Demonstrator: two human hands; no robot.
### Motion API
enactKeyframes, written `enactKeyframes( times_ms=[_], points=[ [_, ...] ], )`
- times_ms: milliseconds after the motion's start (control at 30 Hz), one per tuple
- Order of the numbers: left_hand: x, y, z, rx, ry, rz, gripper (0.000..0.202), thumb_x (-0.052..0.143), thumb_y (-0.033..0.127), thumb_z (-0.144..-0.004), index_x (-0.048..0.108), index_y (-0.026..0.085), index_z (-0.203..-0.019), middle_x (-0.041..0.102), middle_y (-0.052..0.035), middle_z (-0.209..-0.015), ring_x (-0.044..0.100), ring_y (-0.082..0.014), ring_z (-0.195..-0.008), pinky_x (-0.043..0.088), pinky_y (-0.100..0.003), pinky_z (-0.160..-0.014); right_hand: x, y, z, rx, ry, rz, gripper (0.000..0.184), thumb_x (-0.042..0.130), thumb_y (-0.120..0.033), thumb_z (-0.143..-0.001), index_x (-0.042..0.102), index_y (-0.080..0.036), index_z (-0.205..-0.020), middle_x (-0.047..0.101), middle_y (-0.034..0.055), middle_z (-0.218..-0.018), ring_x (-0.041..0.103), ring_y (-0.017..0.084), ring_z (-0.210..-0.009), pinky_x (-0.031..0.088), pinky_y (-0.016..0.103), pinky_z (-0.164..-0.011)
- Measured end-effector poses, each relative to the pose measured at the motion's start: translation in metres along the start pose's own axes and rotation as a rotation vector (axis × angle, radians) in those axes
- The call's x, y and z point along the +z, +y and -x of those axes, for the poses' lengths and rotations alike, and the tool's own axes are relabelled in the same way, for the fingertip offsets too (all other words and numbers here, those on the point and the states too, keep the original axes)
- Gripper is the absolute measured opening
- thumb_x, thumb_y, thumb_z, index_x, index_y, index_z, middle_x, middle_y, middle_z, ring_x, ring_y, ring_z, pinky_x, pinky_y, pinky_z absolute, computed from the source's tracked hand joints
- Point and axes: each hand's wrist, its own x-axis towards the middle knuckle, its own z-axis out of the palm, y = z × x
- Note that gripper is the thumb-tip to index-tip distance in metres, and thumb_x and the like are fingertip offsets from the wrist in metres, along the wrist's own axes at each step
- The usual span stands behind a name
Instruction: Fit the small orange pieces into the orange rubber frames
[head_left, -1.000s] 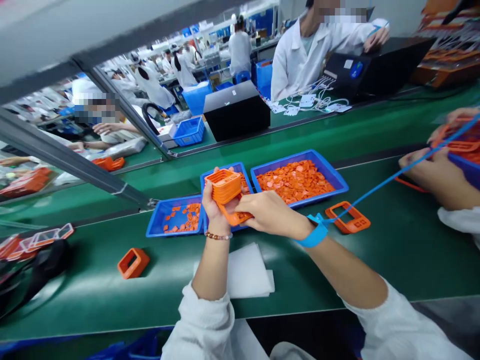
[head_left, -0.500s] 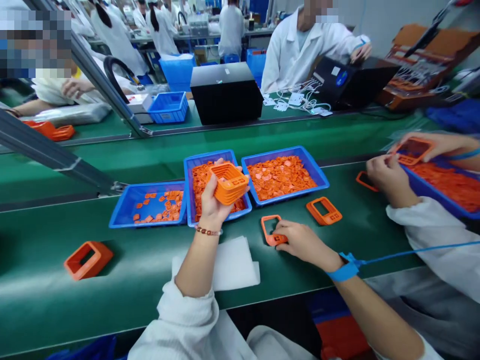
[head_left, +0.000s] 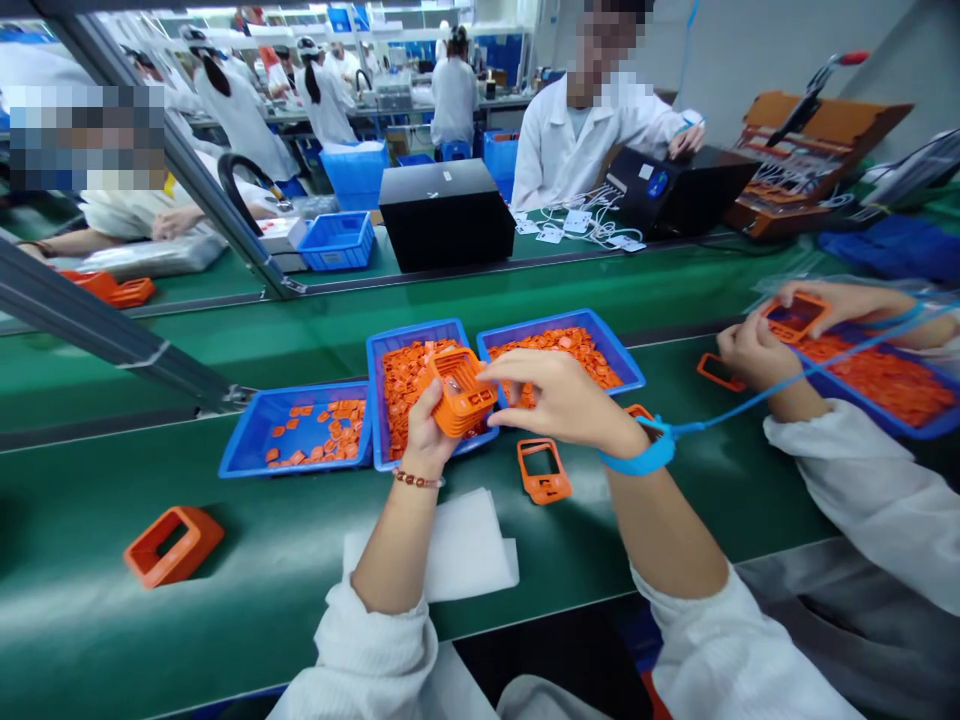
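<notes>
My left hand (head_left: 429, 432) is wrapped round a stack of orange frames (head_left: 457, 392), held up over the middle blue tray (head_left: 375, 400). My right hand (head_left: 555, 400) reaches across to the stack, its fingertips touching the stack's right edge; a blue wrist strap (head_left: 641, 455) with a cord is on that wrist. One orange frame (head_left: 543, 470) lies flat on the green belt just below my right hand. Part of another orange frame (head_left: 643, 412) shows behind my right wrist.
Three blue trays of small orange parts sit side by side, the left tray (head_left: 247, 450) and the right tray (head_left: 615, 350) included. An orange frame stack (head_left: 172, 545) lies at the left. A white pad (head_left: 465, 550) is near me. A co-worker's hands (head_left: 750, 350) handle frames at the right. A black box (head_left: 446, 215) stands behind.
My right hand let go of the single frame on the belt and rose back to the stack in my left hand. The view shifted slightly.
</notes>
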Motion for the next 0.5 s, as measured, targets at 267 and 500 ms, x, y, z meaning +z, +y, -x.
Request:
enactKeyframes(
  times_ms=[267, 500],
  points=[
    [0.009, 0.013, -0.002, 0.153, 0.046, -0.061, 0.036, 0.071, 0.045, -0.075, 0.069, 0.022, -0.103, 0.070, -0.0065, -0.102, 0.065, -0.0224, -0.101, 0.053, -0.034, -0.091, 0.005, 0.006, -0.027, -0.092, -0.040, -0.104, 0.022, 0.078, -0.025, -0.081, 0.073, -0.016, -0.101, 0.073, 0.0031, -0.102, 0.063, 0.014, -0.085, 0.044, 0.025, -0.078],
    [0.026, 0.076, 0.003, 0.287, -0.038, -0.052, 0.034, 0.057, 0.058, -0.086, 0.070, 0.031, -0.101, 0.070, -0.0033, -0.103, 0.068, -0.0202, -0.085, 0.058, -0.029, -0.063, 0.035, -0.027, -0.002, -0.012, -0.290, -0.001, 0.027, 0.067, -0.043, -0.089, 0.072, -0.019, -0.080, 0.070, 0.0016, -0.076, 0.065, 0.016, -0.075, 0.040, 0.026, -0.065]
  ],
)
